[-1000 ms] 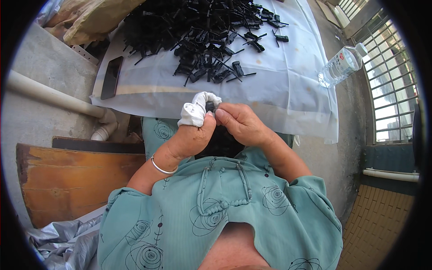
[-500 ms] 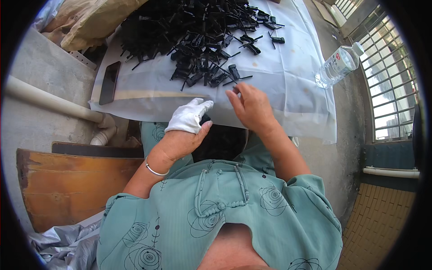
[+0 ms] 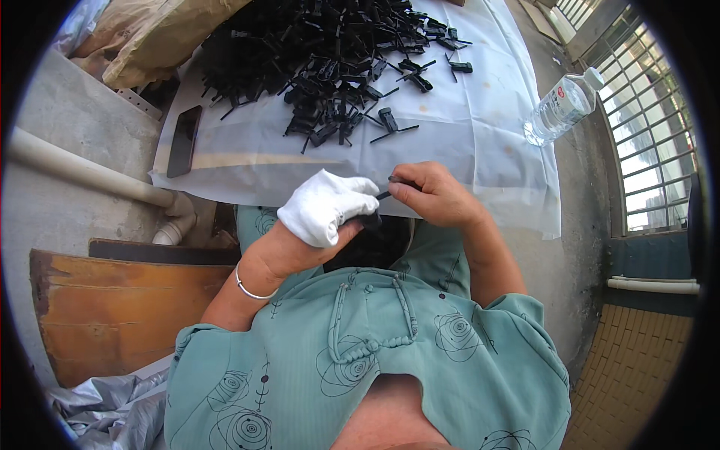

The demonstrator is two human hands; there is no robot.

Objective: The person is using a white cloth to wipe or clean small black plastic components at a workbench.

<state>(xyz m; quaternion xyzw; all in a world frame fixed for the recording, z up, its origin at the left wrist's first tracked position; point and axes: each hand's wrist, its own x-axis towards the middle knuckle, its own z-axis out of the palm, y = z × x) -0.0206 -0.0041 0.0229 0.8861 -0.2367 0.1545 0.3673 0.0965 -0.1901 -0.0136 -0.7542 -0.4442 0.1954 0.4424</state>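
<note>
My left hand [image 3: 326,210], in a white glove that leaves the thumb bare, is closed around a small black plastic piece [image 3: 371,220] just off the table's near edge. Bare and pinched, my right hand [image 3: 436,196] grips a black plastic part [image 3: 405,182] with a thin stem. That stem points at the left fingertips; whether the two pieces touch, I cannot tell. Beyond both hands lies a heap of black plastic parts [image 3: 322,75] with thin protruding arms. One such part [image 3: 388,120] rests apart at the heap's near edge.
White plastic sheeting [image 3: 480,165] covers the table. A phone [image 3: 184,141] lies at its left edge, and a clear water bottle [image 3: 559,109] stands at the right. Brown paper wrapping [image 3: 161,41] is at the far left. Below it run a pipe [image 3: 90,169] and a wooden board [image 3: 127,300].
My right hand has drawn back from the heap toward my left hand, bringing a black plastic part. My left hand has shifted slightly right and turned.
</note>
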